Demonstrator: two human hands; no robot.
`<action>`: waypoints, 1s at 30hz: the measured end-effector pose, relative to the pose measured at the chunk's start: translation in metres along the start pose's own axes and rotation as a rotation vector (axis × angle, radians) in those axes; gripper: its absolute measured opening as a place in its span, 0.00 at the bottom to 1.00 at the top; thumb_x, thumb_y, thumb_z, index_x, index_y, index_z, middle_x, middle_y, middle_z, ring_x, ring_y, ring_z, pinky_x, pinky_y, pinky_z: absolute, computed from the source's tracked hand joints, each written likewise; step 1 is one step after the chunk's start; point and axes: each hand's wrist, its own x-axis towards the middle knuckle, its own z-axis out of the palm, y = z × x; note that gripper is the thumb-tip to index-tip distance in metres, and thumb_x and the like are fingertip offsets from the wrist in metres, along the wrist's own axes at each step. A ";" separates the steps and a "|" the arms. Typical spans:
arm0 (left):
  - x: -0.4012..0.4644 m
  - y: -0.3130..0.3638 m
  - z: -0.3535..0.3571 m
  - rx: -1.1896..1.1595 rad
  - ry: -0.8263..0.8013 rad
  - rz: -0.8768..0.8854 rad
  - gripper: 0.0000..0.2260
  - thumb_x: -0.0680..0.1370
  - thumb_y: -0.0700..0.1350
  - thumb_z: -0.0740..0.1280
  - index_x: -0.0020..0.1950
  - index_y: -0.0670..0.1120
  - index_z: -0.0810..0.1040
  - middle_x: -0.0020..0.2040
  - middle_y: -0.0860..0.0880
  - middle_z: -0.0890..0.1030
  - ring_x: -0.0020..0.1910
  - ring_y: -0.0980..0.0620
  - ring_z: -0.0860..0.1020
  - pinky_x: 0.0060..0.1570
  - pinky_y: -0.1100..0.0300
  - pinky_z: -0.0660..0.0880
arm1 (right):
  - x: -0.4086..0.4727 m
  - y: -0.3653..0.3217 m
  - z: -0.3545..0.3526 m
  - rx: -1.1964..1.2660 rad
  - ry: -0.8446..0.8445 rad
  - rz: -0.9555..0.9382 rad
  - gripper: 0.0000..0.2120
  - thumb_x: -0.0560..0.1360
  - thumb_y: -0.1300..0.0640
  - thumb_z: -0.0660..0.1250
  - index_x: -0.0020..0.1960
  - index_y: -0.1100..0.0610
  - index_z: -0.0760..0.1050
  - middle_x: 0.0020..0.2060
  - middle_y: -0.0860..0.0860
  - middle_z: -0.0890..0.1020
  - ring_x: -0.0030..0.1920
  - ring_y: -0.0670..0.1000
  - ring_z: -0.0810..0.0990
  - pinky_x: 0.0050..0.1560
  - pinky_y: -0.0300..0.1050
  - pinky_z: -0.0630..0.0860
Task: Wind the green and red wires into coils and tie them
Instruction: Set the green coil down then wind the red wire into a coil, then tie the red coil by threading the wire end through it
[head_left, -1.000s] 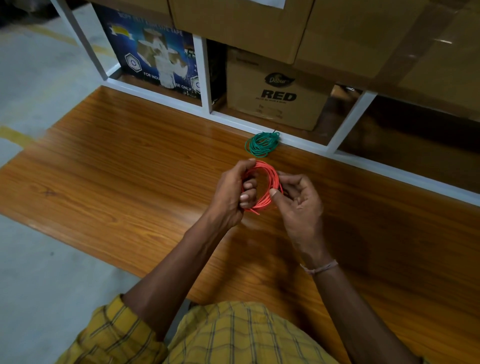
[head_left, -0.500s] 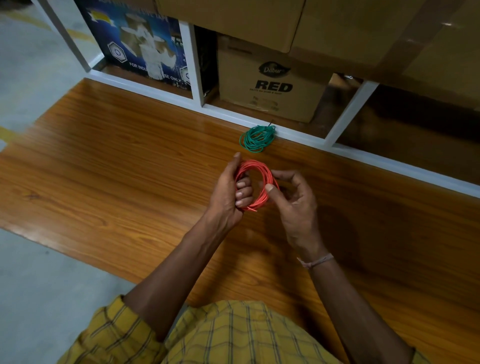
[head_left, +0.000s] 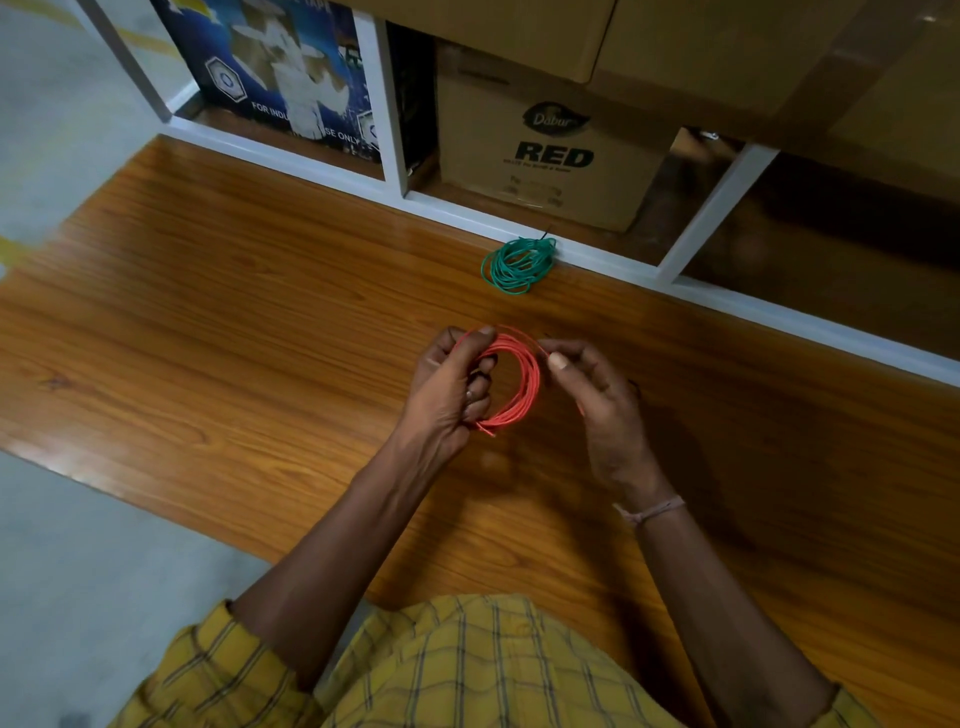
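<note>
A red wire coil (head_left: 525, 382) hangs above the wooden table (head_left: 234, 322), held between both hands. My left hand (head_left: 449, 387) grips the coil's left side with curled fingers, thumb on top. To the coil's right, my right hand (head_left: 597, 395) pinches a loose strand of the red wire between thumb and forefinger at the coil's upper right. A short red end sticks out below the left hand. A green wire coil (head_left: 518, 264) lies on the table further back, against the white shelf frame, with a dark tie end poking up from it.
A white metal shelf frame (head_left: 587, 254) runs along the table's far edge. Behind it stand a brown carton marked RED (head_left: 550, 150) and a blue printed box (head_left: 280, 78). Grey floor (head_left: 78, 561) lies to the left, beyond the table edge.
My right hand has shifted from the coil's lower right up to its upper right and now pinches a strand there. The left hand keeps its grip on the coil.
</note>
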 end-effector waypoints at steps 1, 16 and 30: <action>-0.001 0.000 -0.002 0.021 0.003 -0.006 0.15 0.84 0.40 0.68 0.39 0.48 0.69 0.30 0.49 0.73 0.17 0.61 0.59 0.16 0.72 0.54 | 0.005 -0.003 -0.006 -0.008 -0.042 0.037 0.17 0.83 0.51 0.65 0.63 0.62 0.81 0.59 0.56 0.86 0.61 0.49 0.84 0.61 0.44 0.78; -0.007 0.012 -0.014 0.459 -0.002 0.061 0.14 0.83 0.45 0.69 0.39 0.50 0.72 0.30 0.51 0.73 0.20 0.59 0.65 0.20 0.70 0.57 | 0.089 0.048 -0.060 -1.267 -0.016 -0.036 0.10 0.79 0.66 0.66 0.59 0.58 0.80 0.58 0.58 0.80 0.58 0.60 0.80 0.58 0.59 0.79; -0.029 0.022 -0.024 0.570 -0.063 0.222 0.12 0.84 0.42 0.69 0.41 0.46 0.73 0.33 0.46 0.72 0.21 0.59 0.66 0.21 0.68 0.61 | 0.045 -0.036 -0.041 -0.375 0.052 0.184 0.12 0.85 0.62 0.57 0.63 0.57 0.77 0.50 0.53 0.80 0.41 0.46 0.76 0.40 0.41 0.71</action>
